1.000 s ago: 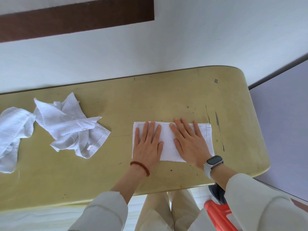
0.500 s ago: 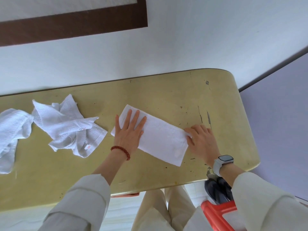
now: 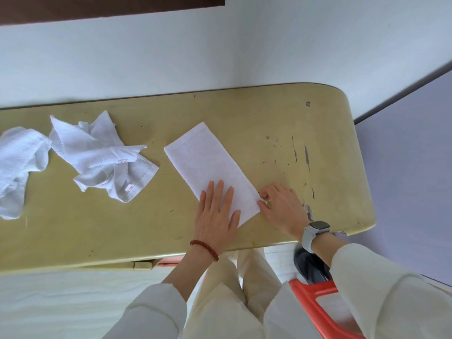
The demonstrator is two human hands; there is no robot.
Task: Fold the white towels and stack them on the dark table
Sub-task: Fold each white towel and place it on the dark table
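A folded white towel (image 3: 205, 160) lies as a long strip on the yellow-green table (image 3: 281, 123), running diagonally from upper left to lower right. My left hand (image 3: 217, 216) rests flat, fingers spread, on the strip's near end. My right hand (image 3: 281, 206) pinches the strip's near right corner between thumb and fingers. A crumpled white towel (image 3: 97, 152) lies to the left of the strip. Another crumpled white towel (image 3: 17, 165) sits at the table's far left edge of view.
The table's rounded right end (image 3: 359, 192) has scratches and chipped spots. A white wall (image 3: 220, 50) runs along the far edge. A red plastic stool (image 3: 315, 304) stands below the near edge by my legs. A grey-purple panel (image 3: 411, 167) is to the right.
The folded strip has been turned further, from lying level to steeply diagonal. My left hand slid to its near end and my right hand now grips the near corner.
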